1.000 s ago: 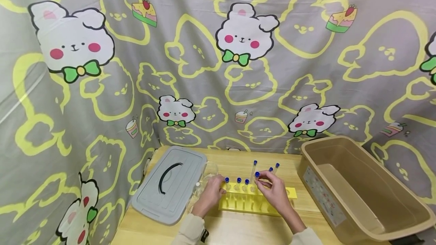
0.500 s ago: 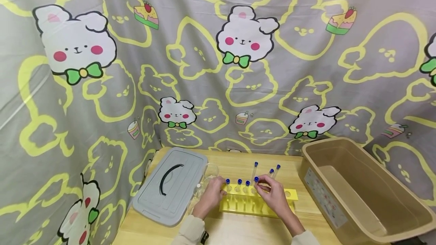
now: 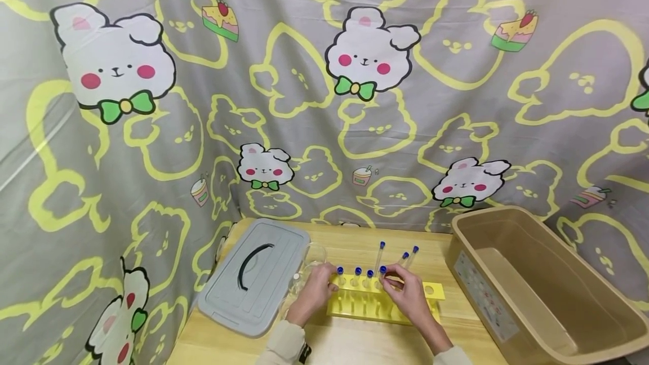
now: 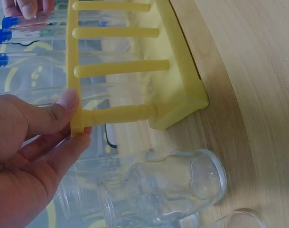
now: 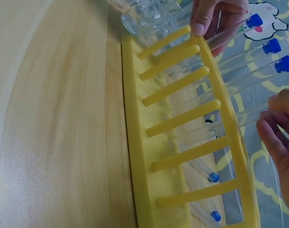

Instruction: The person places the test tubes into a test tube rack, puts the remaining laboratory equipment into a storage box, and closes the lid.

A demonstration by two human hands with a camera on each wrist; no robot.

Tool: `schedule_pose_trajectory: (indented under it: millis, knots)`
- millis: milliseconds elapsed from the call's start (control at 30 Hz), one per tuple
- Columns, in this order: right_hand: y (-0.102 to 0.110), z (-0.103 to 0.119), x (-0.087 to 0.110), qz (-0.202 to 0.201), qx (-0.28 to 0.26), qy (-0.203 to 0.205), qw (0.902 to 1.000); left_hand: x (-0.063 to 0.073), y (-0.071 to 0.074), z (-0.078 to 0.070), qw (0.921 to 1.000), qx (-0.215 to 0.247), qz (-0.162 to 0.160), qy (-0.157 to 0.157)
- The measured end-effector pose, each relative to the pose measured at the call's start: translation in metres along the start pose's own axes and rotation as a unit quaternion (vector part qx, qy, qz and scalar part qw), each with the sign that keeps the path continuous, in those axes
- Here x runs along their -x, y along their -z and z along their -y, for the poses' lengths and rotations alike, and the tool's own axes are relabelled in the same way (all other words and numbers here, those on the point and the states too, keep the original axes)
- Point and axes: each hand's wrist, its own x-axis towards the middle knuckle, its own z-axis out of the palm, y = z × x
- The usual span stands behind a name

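We seat the fourth tube [image 3: 382,270] with our pinching right hand [image 3: 405,293]; our left hand [image 3: 314,292] grips the rack [image 3: 435,290] (three seated; loose tubes [image 3: 408,256] at 12 o'clock).

Smooth, glossy yellow plastic rack [image 3: 380,300]. Clear tubes [image 5: 239,57] with blue plastic caps. Transparent glass jars [image 4: 163,190], shiny. Pale wood surface [image 3: 355,342], fine grain, satin. Matt grey plastic lid [image 3: 253,283]; tan plastic bin [image 3: 547,292]; printed cloth backdrop [image 3: 304,100].
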Motion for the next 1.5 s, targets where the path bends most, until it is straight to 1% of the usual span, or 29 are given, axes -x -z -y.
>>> schedule_pose_trajectory:
  millis: [167,300,433,600,700,833,867,1033,1100,1167,1367,1500]
  knots:
    - [0.001,0.002,-0.002,-0.004,0.0,-0.001,1.0,-0.003,0.001,-0.001,1.0,0.0,-0.002,0.001]
    - [0.002,0.0,-0.004,0.001,0.001,0.001,1.0,-0.004,0.002,0.0,0.9999,-0.006,-0.01,-0.01]
    - [-0.001,-0.014,-0.004,-0.003,0.004,0.004,1.0,-0.003,0.003,0.0,0.9997,-0.006,-0.014,-0.016]
    - [-0.003,-0.035,-0.002,-0.009,0.014,0.006,0.9998,-0.003,0.004,-0.001,0.9999,-0.002,-0.01,-0.007]
    - [-0.002,-0.039,0.001,-0.005,0.01,-0.003,0.9999,-0.001,0.003,-0.001,1.0,0.004,-0.005,-0.004]
    - [0.0,-0.04,0.004,0.002,-0.004,-0.017,0.9998,0.001,0.001,-0.001,0.9999,0.014,-0.002,-0.001]
    - [0.0,-0.04,0.005,0.005,-0.004,-0.018,0.9998,0.001,0.001,-0.001,0.9999,0.014,-0.004,-0.004]
    - [0.001,-0.038,0.007,0.012,0.001,-0.029,0.9995,0.004,-0.001,0.0,0.9998,0.021,-0.004,0.003]
    - [0.002,-0.037,0.008,0.015,0.008,-0.027,0.9995,0.004,-0.001,0.0,0.9996,0.026,0.0,0.01]
    - [0.003,-0.036,0.009,0.017,0.015,-0.02,0.9995,0.004,-0.002,-0.001,0.9996,0.024,0.001,0.01]
    - [0.008,-0.035,0.01,0.01,0.03,0.002,0.9995,0.002,-0.003,-0.002,0.9999,0.015,-0.003,0.002]
    - [0.009,-0.033,0.011,0.019,0.032,0.018,0.9992,0.003,-0.001,-0.001,0.9999,0.014,-0.006,0.003]
